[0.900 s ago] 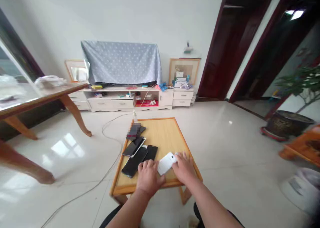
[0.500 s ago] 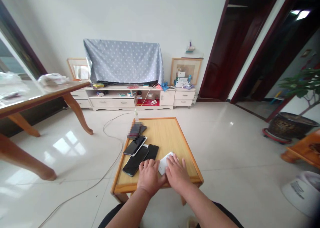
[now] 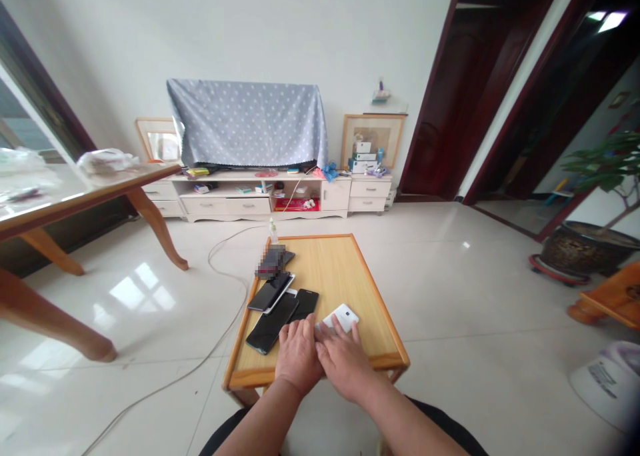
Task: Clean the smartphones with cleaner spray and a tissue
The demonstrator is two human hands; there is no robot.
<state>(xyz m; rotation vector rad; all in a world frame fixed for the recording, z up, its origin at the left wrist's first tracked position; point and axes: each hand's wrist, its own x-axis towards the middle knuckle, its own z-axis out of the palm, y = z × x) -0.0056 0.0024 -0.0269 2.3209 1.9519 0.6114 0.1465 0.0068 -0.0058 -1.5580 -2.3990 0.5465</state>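
The right hand (image 3: 344, 361) lies spread, its fingertips on the near edge of a white smartphone (image 3: 341, 318). The left hand (image 3: 299, 356), also open and pinching nothing, rests beside it, just by black smartphones (image 3: 273, 323) on the wooden surface (image 3: 340, 269).

left hand (image 3: 299, 357), right hand (image 3: 345, 363), both palms down

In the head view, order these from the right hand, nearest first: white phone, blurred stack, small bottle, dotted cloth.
1. White phone, directly ahead of the right hand.
2. Blurred stack, on the left side of the table.
3. Small bottle, at the table's far left corner.
4. Dotted cloth, across the room.
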